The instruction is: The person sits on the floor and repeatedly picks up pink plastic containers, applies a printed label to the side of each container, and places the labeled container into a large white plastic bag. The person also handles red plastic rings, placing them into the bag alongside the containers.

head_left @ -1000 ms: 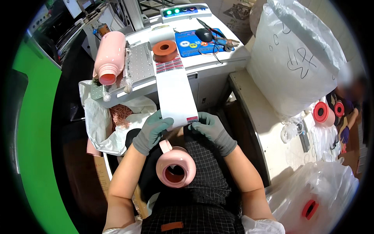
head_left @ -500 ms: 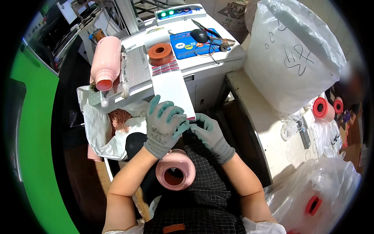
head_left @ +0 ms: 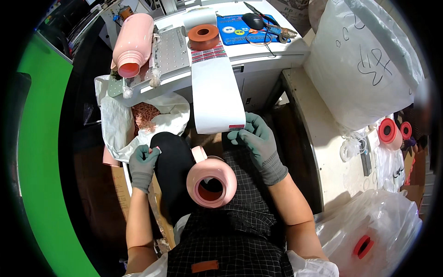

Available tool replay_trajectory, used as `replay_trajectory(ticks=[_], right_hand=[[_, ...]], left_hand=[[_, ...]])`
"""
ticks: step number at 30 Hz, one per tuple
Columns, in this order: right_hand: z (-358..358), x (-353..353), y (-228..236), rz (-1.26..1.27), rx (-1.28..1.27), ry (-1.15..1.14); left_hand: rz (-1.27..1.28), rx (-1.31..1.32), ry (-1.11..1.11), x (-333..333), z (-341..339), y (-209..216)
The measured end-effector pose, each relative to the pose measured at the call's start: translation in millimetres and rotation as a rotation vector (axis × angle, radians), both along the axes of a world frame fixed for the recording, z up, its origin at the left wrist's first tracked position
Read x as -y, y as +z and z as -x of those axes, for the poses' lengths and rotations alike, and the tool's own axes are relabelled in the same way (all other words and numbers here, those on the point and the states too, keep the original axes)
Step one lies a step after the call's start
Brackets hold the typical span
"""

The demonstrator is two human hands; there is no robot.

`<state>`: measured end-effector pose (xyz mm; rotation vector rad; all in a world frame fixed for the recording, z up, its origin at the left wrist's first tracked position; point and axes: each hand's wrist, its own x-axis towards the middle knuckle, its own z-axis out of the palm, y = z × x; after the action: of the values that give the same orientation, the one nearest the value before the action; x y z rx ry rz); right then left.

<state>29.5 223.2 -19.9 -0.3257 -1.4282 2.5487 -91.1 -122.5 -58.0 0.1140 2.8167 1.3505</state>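
View's shot from a head-worn wide fisheye, tipped steeply down over the lap (head_left: 249, 198) and faced forward. Left hand (head_left: 145, 165) and right hand (head_left: 259, 142) are caught pretty close, forearms (head_left: 139, 221) cut by the lower edge; the white bench (head_left: 295, 47) is seen farther off, up top.

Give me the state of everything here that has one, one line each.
White strip: partly unrolled, hanging down
Right hand: gripping the strip's lower right corner
Left hand: pinching a small scrap
Near pink bottle: uncapped
Far pink bottle: uncapped, lying on its side
Brown tape roll: lying flat
White bag: open
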Motion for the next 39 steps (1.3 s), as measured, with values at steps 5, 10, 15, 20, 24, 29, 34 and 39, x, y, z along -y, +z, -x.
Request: replay_trajectory(ticks=[5,10,15,20,24,29,34,39], right_hand=[[-2,-4,2,-0.038,-0.010,-0.032],[-2,-3,17,-0.080,-0.043,0.020],[1,11,27,-0.200,-0.063,-0.013],[-9,7,17,-0.239,-0.140,-0.131],[-10,-2,7,-0.616,-0.166,-0.243],[10,9,11,-0.305,-0.195,-0.099],[6,8,14,-0.487,-0.162,-0.225],[4,12,18,-0.375,-0.090,-0.109]], left_hand=[[0.311,-0.536,0.011,-17,2,16],[0.146,-0.900,-0.493,-135,-13,113],[0.193,-0.917,-0.680,-166,-7,100],[0.231,-0.949,-0.757,-192,-15,105],[0.184,-0.937,-0.755,-194,-21,92],[0.275,-1.041,-0.704,-191,-23,110],[0.218,-1.039,-0.726,-196,-21,101],[0.105,-0.817,-0.768,-185,-15,95]])
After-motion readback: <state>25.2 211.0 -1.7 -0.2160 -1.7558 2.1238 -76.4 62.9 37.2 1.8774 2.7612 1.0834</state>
